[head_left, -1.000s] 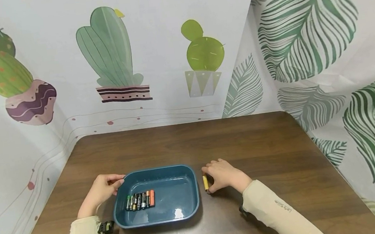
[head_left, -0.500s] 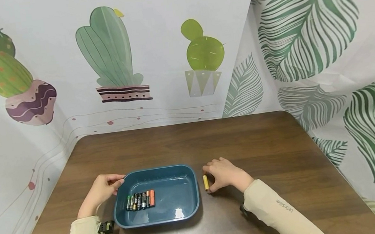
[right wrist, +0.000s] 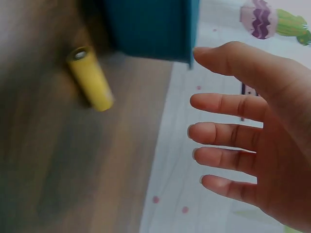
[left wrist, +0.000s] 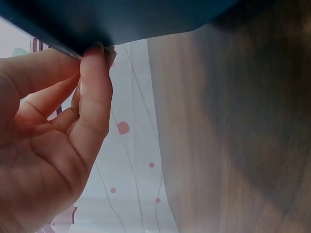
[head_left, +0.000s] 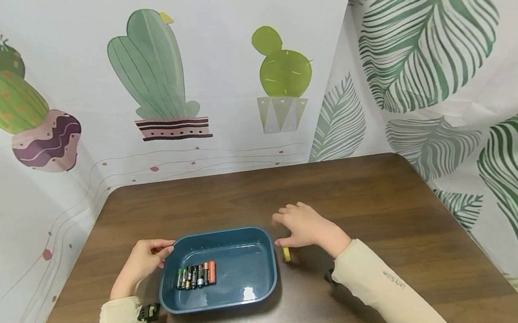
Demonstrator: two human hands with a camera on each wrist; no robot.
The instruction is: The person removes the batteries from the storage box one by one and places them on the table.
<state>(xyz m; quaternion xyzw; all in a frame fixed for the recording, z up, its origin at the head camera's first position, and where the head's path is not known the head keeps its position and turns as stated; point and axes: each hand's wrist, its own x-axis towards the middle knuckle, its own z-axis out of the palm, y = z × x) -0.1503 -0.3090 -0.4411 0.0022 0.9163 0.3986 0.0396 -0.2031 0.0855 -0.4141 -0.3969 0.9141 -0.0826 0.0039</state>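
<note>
I see the yellow battery (right wrist: 92, 80) fore-and-aft below my nearer right hand (head_left: 306, 226), fingers parted, empty; my left hand (head_left: 139, 260) pinches the tray (head_left: 239, 262).

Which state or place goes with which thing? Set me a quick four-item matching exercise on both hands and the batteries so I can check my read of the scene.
Things:
1. Left hand
2. Yellow battery
3. Right hand
4. Row of batteries

States and places:
A. Inside the blue tray, toward its left side
B. Fingers apart, holding nothing
C. Pinching the tray's edge
D. On the table, to the right of the tray

Right pairs: 1-C, 2-D, 3-B, 4-A
</note>
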